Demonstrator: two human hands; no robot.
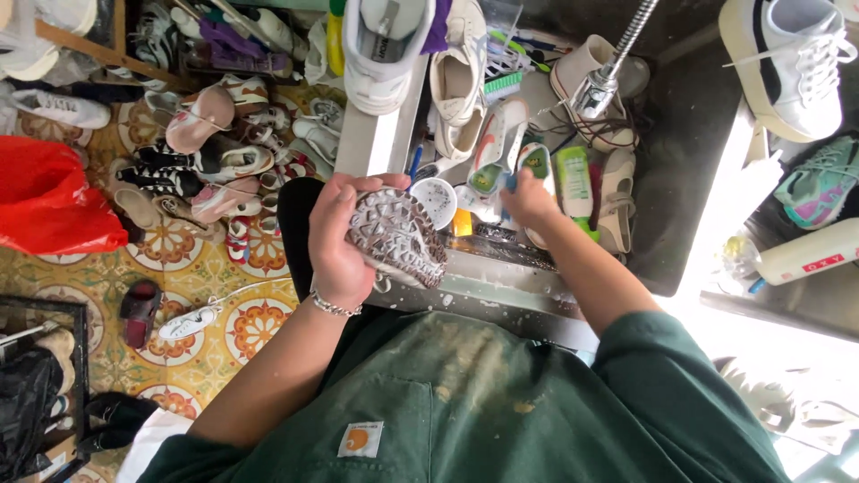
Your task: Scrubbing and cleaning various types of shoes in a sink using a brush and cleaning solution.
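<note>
Shoe (398, 237) sole-up, clamped in left hand (340, 241); right hand (530, 199) at 2 o'clock closed on something, can't tell what. Keep grip firm.

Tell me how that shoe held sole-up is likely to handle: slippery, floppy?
Probably slippery: the shoe has a wet-looking sheen on its studded sole. Likely light, since the left hand carries it alone. The sole probably flexes little; it holds its curve unsupported.

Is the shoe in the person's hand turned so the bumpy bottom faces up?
Yes, the left hand holds the shoe with its studded grey sole turned up toward the camera.
</note>
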